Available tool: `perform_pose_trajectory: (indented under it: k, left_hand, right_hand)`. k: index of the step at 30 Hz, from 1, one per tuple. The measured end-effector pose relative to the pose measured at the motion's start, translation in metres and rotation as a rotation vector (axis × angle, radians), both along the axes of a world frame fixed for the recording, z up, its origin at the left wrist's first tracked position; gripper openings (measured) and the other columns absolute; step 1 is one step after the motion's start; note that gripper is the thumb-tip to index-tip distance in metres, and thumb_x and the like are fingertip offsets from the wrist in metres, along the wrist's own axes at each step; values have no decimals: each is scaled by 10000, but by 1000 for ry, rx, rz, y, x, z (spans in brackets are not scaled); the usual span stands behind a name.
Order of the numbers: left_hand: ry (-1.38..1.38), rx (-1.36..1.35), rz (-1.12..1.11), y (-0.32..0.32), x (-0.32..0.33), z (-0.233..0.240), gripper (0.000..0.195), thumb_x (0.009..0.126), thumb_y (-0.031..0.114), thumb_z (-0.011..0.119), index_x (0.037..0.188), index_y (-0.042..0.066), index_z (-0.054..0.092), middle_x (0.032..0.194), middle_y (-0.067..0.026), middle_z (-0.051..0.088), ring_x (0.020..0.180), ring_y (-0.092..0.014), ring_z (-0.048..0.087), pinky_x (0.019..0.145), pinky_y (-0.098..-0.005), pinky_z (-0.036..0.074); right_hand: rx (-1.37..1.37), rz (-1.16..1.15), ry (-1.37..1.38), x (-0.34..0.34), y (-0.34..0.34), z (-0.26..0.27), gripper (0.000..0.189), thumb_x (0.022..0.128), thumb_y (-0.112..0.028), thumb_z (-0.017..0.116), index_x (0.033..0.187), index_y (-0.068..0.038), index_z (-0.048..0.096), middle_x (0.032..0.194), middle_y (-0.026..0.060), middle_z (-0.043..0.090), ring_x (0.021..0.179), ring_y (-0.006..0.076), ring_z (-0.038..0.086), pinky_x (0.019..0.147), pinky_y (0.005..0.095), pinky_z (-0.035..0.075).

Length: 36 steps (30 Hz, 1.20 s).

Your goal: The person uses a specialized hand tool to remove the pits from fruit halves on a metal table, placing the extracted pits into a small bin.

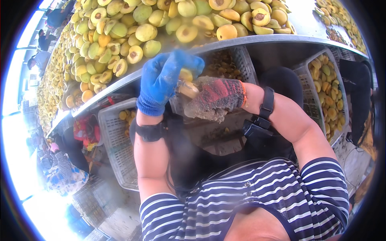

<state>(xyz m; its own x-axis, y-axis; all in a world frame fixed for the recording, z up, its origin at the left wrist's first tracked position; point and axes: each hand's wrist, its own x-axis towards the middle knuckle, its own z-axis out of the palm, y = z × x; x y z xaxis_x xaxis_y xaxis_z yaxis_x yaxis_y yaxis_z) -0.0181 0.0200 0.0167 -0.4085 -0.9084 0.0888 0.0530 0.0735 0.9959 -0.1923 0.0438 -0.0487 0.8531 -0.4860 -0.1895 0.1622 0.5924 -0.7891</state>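
Note:
My left hand (164,79), in a blue glove, has its fingers curled round a yellow-green fruit half (185,75) just past the table's near edge. A dirty red and grey knit glove covers my right hand (215,98), which is closed on a pale wooden handle (188,89). The handle's far end meets the fruit; any blade or tip is hidden by the blue fingers. Beyond both hands, cut apricot-like fruits (146,31) lie heaped on the metal table, several with brown stones showing.
Below the table edge (211,45) stand a plastic crate (250,64) of brown stones or scraps, a crate of fruit halves (328,90) at right and another crate (117,147) at left. A co-worker (64,168) sits at far left; another person's dark-clothed leg (355,93) shows at far right.

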Motion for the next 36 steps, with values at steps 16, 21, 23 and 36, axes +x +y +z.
perform_pose_trajectory:
  k: [16, 21, 23, 36]
  left_hand:
    - [-149, -280, 601, 21, 95, -2, 455, 1031, 323, 450, 1253, -49, 588, 1073, -163, 686, 949, -231, 673, 849, -349, 556]
    - [-709, -315, 695, 68, 55, 43, 431, 905, 125, 683, 1324, 64, 602, 1188, -134, 663, 985, -170, 638, 835, -305, 525]
    - [-736, -736, 358, 56, 16, 21, 392, 846, 138, 738, 1224, 74, 652, 1137, -146, 684, 1001, -290, 671, 863, -390, 527]
    - [-1431, -353, 638, -104, 98, -69, 592, 800, 377, 692, 1300, 81, 581, 1239, -215, 630, 1132, -378, 603, 967, -434, 475]
  right_hand:
    - [-335, 88, 396, -32, -8, 43, 218, 829, -180, 741, 1024, -105, 677, 736, 5, 656, 581, 99, 599, 483, 252, 444]
    - [-459, 83, 430, -26, -10, 23, 211, 857, -221, 711, 1031, -111, 667, 775, 39, 668, 619, 147, 624, 507, 304, 473]
    - [-498, 68, 358, -21, -13, 4, 232, 860, -243, 700, 1047, -110, 666, 798, 67, 682, 637, 185, 646, 526, 333, 494]
    - [-1090, 39, 1011, -51, -6, 54, 301, 787, -223, 676, 1016, -29, 650, 960, 222, 680, 930, 381, 655, 811, 450, 516]
